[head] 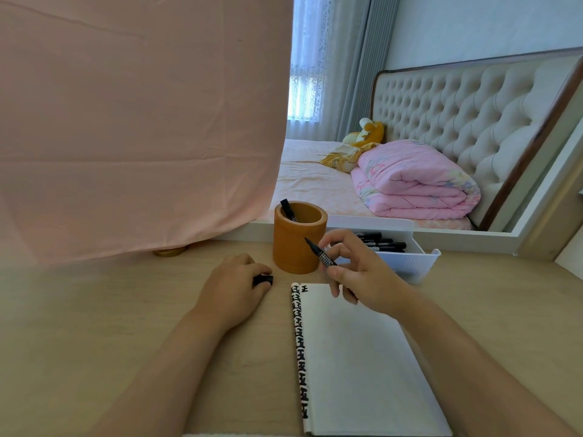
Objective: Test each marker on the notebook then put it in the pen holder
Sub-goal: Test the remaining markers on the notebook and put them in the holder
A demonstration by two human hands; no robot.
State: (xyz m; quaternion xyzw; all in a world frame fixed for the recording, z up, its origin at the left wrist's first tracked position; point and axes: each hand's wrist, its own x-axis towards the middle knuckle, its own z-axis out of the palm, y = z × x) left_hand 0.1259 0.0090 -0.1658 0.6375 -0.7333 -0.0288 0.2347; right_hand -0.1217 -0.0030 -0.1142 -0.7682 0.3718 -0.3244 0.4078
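My right hand [362,272] holds an uncapped black marker [320,253], tip pointing up and left, just above the top of the open white notebook [362,357]. A small black mark sits on the page's top left corner. My left hand [233,288] rests on the desk left of the notebook, its fingers closed on the black marker cap [263,279]. The round brown pen holder [298,238] stands behind the notebook with one black marker [288,210] in it.
A white tray [407,263] with several black markers lies right of the holder. A pink cloth [142,121] hangs over the desk's far left, a gold lid [170,252] under its hem. A bed with a pink quilt lies beyond the desk.
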